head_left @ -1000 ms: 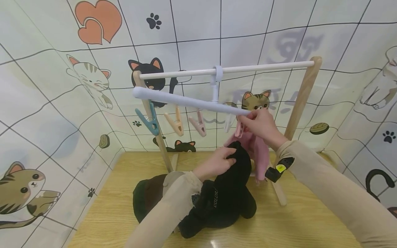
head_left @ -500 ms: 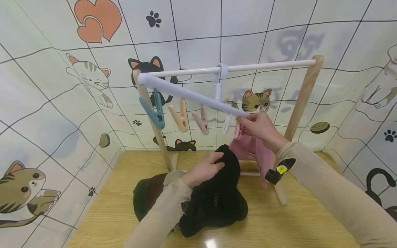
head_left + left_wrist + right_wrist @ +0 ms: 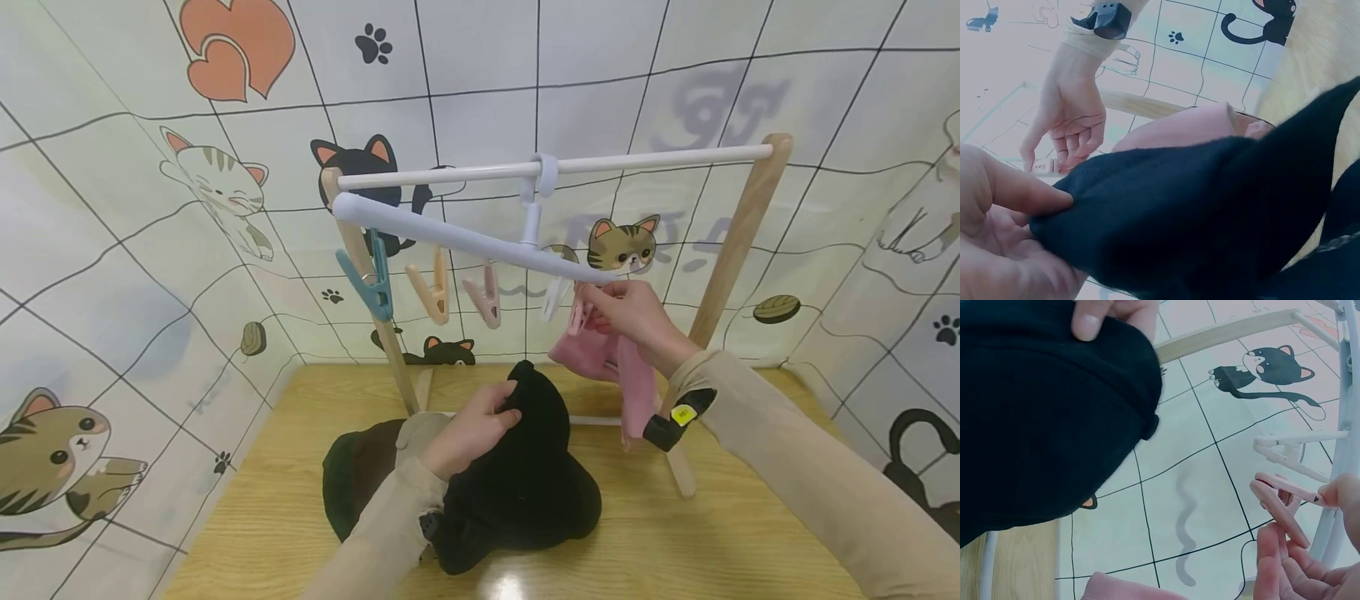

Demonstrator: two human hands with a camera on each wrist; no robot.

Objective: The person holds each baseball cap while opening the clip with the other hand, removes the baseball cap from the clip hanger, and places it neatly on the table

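Observation:
My left hand point(image 3: 468, 429) pinches the edge of a black cap point(image 3: 528, 475), thumb on one face and fingers behind. The cap hangs crown up in front of the rack, low over the table. In the right wrist view its top button point(image 3: 1150, 427) points toward the clips. My right hand point(image 3: 637, 312) is at the hanger bar's right end, thumb and fingers on the two handles of a pink clothespin point(image 3: 1282, 503). The handles stand apart and nothing shows in the clip's jaws. Pink fabric point(image 3: 637, 383) hangs behind and below this hand.
A white hanger bar point(image 3: 450, 237) hangs tilted from the rack's rail point(image 3: 660, 160). Along it hang blue point(image 3: 372, 287), orange point(image 3: 435, 296), pale pink point(image 3: 486, 302) and white point(image 3: 553, 298) clothespins. A green, brown and beige cap point(image 3: 367, 467) lies on the wooden table point(image 3: 247, 500).
My left hand has drawn the black cap left and slightly down, away from the pink fabric. The hanger bar has swung a little; my right hand stays at the pink clothespin.

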